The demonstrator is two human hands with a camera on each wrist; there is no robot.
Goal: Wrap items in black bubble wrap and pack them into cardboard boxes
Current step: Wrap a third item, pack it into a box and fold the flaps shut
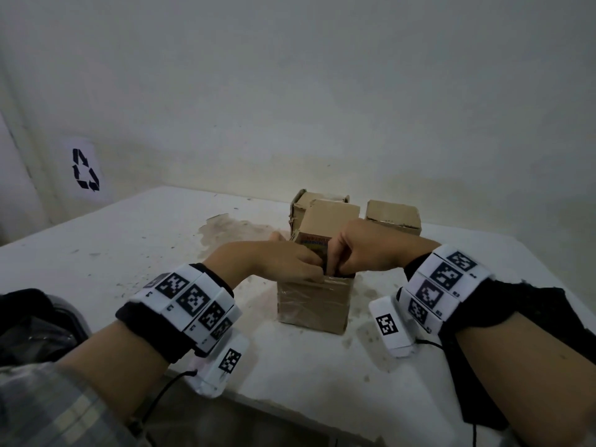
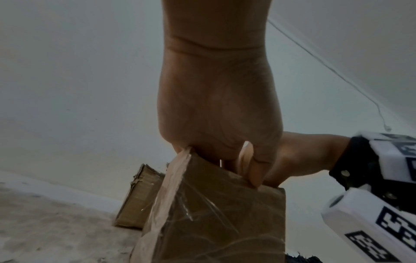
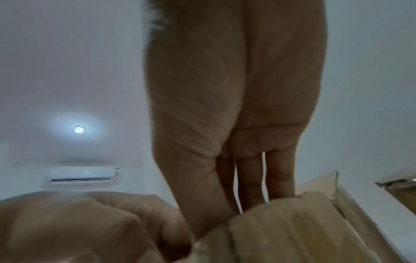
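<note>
A small taped cardboard box (image 1: 314, 304) stands open on the white table (image 1: 129, 240), its back flap (image 1: 332, 217) upright. A pack with colourful print (image 1: 314, 245) sticks up out of it. My left hand (image 1: 283, 262) grips the box's near wall, with the thumb (image 2: 256, 170) outside the box (image 2: 213, 213) and the fingers inside. My right hand (image 1: 361, 250) reaches down into the opening, thumb and fingers (image 3: 249, 181) close together on the pack behind the box wall (image 3: 281, 231); their tips are hidden. A black sheet (image 1: 532, 317) lies under my right forearm.
Two more cardboard boxes stand behind, one at the back middle (image 1: 303, 204) and one at the back right (image 1: 393, 217). A dark bag (image 1: 32, 327) sits at the table's left near corner. The wall runs just behind the table.
</note>
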